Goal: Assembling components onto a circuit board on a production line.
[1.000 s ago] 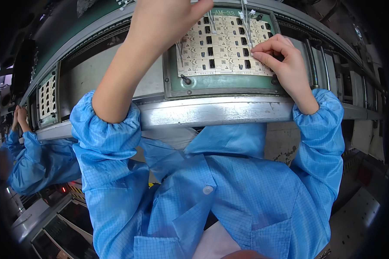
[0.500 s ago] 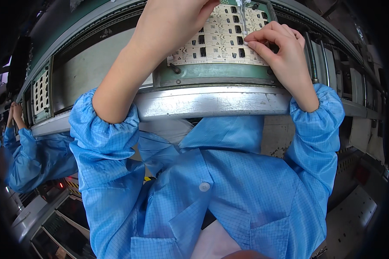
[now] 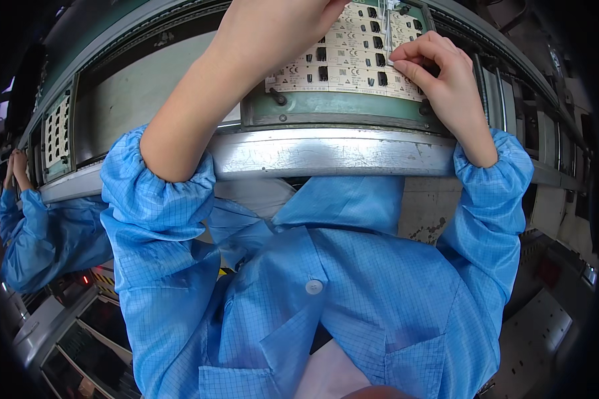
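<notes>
A pale circuit board panel [image 3: 353, 63] with rows of small black parts lies in a green metal carrier [image 3: 333, 110] on a conveyor rail. My right hand [image 3: 439, 73] rests on the panel's right side, its fingers pinched on a thin white piece [image 3: 388, 30] that stands up from the board. My left hand [image 3: 279, 26] reaches over the panel's upper left edge; its fingers run out of the top of the view. Both forearms wear blue sleeves.
A bright metal rail [image 3: 326, 153] runs across in front of the carrier. Another carrier with a board [image 3: 56, 133] sits further left on the line. A person in a blue coat [image 3: 33, 226] works at the far left.
The carrier and both hands have shifted upward in the view as my head tilts down. My right hand has moved up the panel and now pinches the thin white piece.
</notes>
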Demonstrator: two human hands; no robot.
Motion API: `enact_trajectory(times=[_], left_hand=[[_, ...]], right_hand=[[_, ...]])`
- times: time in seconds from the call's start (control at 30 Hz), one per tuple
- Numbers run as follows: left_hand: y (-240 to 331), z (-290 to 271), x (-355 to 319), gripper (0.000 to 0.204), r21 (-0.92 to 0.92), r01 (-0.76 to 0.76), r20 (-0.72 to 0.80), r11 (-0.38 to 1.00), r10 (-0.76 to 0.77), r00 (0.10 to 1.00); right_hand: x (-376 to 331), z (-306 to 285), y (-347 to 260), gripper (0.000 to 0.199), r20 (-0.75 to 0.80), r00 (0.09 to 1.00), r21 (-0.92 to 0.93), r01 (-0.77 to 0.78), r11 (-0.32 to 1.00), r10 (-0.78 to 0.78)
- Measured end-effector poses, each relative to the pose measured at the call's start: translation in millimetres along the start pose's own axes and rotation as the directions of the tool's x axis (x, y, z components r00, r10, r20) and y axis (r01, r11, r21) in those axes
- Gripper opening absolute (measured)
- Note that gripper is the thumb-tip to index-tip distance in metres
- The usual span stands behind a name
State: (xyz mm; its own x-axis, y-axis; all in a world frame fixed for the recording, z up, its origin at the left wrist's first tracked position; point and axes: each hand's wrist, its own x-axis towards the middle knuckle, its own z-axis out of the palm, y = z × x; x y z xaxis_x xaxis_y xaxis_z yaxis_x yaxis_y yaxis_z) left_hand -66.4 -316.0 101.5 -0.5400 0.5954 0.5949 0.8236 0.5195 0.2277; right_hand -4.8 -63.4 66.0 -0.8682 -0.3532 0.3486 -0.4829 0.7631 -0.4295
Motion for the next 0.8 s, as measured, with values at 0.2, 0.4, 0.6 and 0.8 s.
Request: enact_trajectory(times=[0.2, 0.4, 0.6, 0.8], left_hand=[[-2, 6, -4, 0.006, 0.069, -0.020, -0.003, 0.997, 0.020, 1.000], [2, 3, -2, 0.007, 0.091, -0.047, -0.010, 0.995, 0.048, 0.999], [14, -2, -7, 0.007, 0.319, -0.115, 0.008, 0.941, 0.118, 0.993], [4, -33, 1, 0.023, 0.434, -0.086, -0.163, 0.897, 0.172, 0.972]], right_hand=[[5, -8, -13, 0.007, 0.079, 0.996, -0.155, 0.052, 0.987, -0.040], [2, -10, -23, 0.007, 0.047, 0.975, -0.312, 0.219, 0.924, -0.215], [-2, -23, -36, 0.017, 0.170, 0.961, -0.244, 0.254, 0.936, -0.217], [31, -45, -12, 0.016, 0.429, 0.880, -0.054, 0.251, 0.966, -0.205]])
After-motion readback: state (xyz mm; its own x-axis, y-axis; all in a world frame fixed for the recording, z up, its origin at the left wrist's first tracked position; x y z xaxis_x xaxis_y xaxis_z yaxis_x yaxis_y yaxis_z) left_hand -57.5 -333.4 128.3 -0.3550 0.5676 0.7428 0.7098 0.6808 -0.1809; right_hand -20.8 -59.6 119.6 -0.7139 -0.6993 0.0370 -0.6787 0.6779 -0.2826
